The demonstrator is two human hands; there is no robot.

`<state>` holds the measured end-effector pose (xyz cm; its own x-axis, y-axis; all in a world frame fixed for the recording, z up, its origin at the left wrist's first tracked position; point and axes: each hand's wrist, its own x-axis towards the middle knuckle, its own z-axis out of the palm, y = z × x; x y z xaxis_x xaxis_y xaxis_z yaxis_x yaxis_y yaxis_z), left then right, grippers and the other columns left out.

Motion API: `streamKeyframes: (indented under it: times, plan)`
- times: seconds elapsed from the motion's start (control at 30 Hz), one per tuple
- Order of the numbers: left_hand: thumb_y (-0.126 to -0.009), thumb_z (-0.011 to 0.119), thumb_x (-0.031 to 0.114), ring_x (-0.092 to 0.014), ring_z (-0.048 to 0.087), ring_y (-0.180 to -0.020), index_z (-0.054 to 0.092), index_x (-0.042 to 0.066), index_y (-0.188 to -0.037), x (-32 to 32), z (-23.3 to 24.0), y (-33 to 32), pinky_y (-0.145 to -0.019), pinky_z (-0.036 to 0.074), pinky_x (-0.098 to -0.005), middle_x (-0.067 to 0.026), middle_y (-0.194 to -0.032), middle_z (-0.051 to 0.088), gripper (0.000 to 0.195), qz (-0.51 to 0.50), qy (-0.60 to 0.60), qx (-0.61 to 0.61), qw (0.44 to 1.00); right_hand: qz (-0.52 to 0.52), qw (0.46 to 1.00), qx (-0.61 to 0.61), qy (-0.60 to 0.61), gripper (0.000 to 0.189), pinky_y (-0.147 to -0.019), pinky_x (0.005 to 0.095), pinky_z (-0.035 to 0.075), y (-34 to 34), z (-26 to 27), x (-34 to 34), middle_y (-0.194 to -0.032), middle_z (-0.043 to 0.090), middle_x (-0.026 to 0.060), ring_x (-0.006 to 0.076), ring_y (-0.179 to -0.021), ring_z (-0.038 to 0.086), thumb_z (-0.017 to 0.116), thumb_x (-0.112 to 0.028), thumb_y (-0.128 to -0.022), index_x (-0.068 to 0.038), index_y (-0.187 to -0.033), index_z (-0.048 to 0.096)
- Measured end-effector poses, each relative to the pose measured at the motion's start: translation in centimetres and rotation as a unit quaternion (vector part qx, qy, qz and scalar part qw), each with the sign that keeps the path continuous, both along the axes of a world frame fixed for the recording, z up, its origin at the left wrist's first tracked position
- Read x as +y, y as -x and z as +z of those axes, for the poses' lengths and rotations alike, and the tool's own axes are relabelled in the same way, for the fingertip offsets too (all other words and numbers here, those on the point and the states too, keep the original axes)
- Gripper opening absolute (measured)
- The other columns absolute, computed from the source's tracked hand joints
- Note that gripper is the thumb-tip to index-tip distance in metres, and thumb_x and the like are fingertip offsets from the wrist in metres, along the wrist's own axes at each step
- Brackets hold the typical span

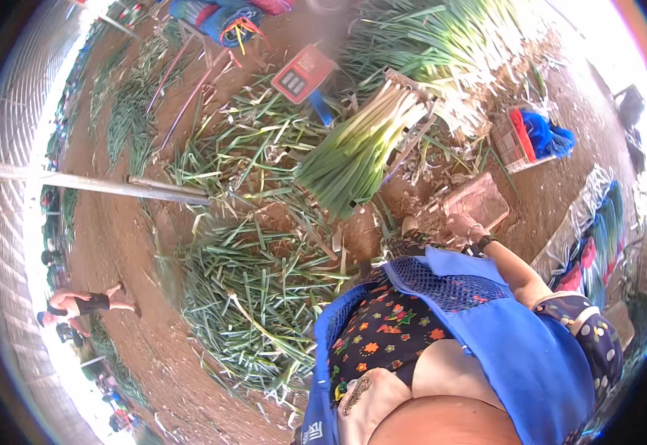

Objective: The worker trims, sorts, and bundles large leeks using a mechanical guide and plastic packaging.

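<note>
My right hand [461, 226], with a bracelet and a dark watch at the wrist, is at the near edge of a reddish-brown flat block [478, 203], seemingly touching it; its fingers are too small to read. My left hand is out of view. Ahead, a thick bundle of long green onions or leeks [359, 150] lies on a low metal stand, white ends pointing up and right, cut green ends towards me. Beside it stands a red scale display [303, 74] on a blue post. A large pile of the same plants [440, 50] lies beyond, at the top right.
Cut green leaves [257, 300] cover the ground to the left. A woven basket or crate [510, 142] with red and blue material stands at right. Rolled blue netting [218, 22] rests on a frame at top. A pole [123, 186] juts in; a person [87, 305] is at far left.
</note>
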<state>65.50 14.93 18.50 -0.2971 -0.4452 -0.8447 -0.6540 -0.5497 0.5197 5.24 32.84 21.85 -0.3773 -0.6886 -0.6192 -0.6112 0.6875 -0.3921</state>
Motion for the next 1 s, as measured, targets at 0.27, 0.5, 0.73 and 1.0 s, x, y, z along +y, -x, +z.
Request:
streamKeyframes:
  times: [0.27,0.5,0.73,1.0]
  plan:
    - [-0.089,0.050,0.016,-0.016,0.061,-0.082,0.049,0.011,-0.125,-6.3,7.3,14.1,-0.068,0.048,-0.0278,-0.0066,-0.093,0.063,0.036,-0.002,0.163,0.101,0.981,-0.235,0.971,0.012,-0.049,0.034,-0.086,0.0431,0.047,10.7,0.0,4.7,-0.109,0.063,0.0193,0.0347,-0.104,0.059,0.058,-0.026,-0.078,-0.010,-0.107,0.063]
    - [-0.085,0.053,0.008,-0.018,0.062,-0.074,0.051,0.007,-0.123,-10.4,7.0,20.9,-0.060,0.048,-0.0283,-0.0097,-0.087,0.066,0.038,-0.148,0.083,-0.027,0.985,-0.330,0.943,-0.007,-0.033,0.032,-0.085,0.0453,0.047,12.4,-2.3,9.6,-0.105,0.063,0.0209,0.0377,-0.101,0.059,0.055,-0.029,-0.082,-0.008,-0.105,0.061]
    - [-0.086,0.049,0.006,-0.012,0.056,-0.061,0.054,0.004,-0.119,-15.9,4.4,23.9,-0.049,0.042,-0.0244,-0.0047,-0.075,0.062,0.034,-0.240,0.143,0.008,0.960,-0.204,0.978,0.036,-0.017,0.033,-0.086,0.0469,0.046,8.6,-3.0,11.0,-0.106,0.062,0.0224,0.0397,-0.101,0.058,0.052,-0.026,-0.084,-0.003,-0.106,0.059]
    - [-0.088,0.045,0.010,-0.016,0.061,-0.084,0.049,0.006,-0.126,-16.8,4.8,29.2,-0.068,0.047,-0.0261,-0.0110,-0.097,0.063,0.038,-0.035,0.056,0.043,0.997,-0.092,0.994,0.054,-0.036,0.028,-0.080,0.0477,0.048,19.0,-0.2,-2.4,-0.096,0.063,0.0244,0.0405,-0.095,0.059,0.060,-0.019,-0.082,-0.005,-0.105,0.060]
